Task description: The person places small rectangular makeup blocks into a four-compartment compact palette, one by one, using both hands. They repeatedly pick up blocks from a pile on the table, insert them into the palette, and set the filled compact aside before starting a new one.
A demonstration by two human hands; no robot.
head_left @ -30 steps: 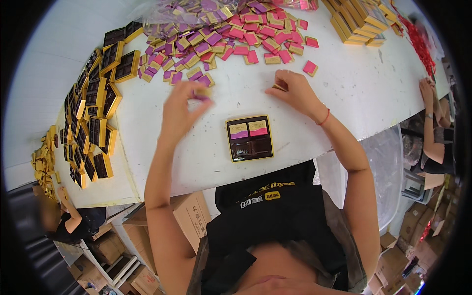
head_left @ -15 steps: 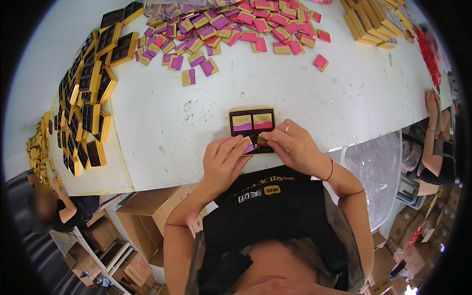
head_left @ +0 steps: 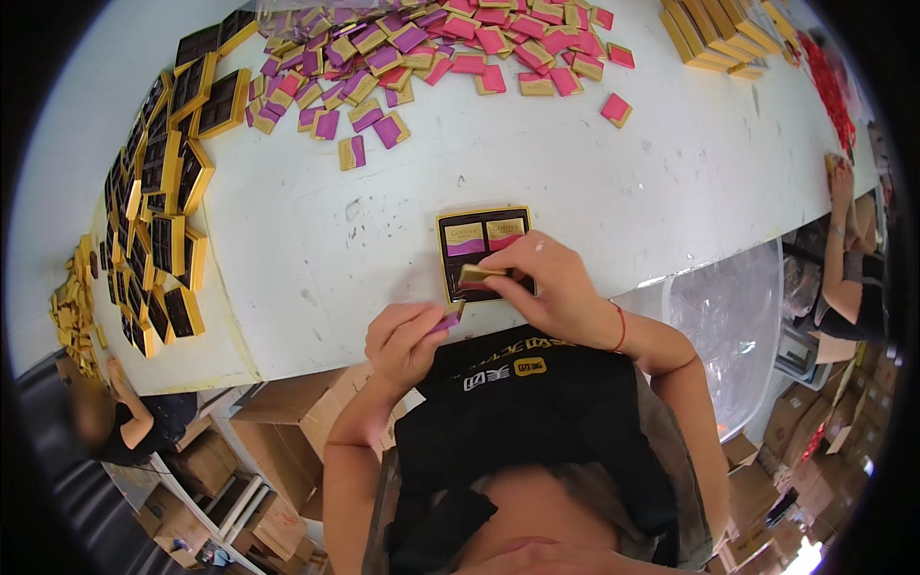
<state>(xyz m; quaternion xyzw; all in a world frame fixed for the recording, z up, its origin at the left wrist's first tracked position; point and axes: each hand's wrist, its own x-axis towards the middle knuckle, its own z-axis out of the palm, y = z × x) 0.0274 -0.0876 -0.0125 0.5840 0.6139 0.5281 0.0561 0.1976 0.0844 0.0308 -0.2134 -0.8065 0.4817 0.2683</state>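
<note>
Two pink-gold packets (head_left: 484,236) fill dark tray (head_left: 443,251).

I see my right hand (head_left: 556,287) pinching a gold-wrapped piece (head_left: 479,276) over the dark tray (head_left: 484,251) on the white tabletop (head_left: 671,192), while my left hand (head_left: 407,340) grips a purple piece (head_left: 447,319) just beside it

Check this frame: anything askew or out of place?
Nothing damaged or spilled. One pink-and-gold packet lies apart from the loose pile. The dark tray sits square; right hand and left hand each hold a packet.
</note>
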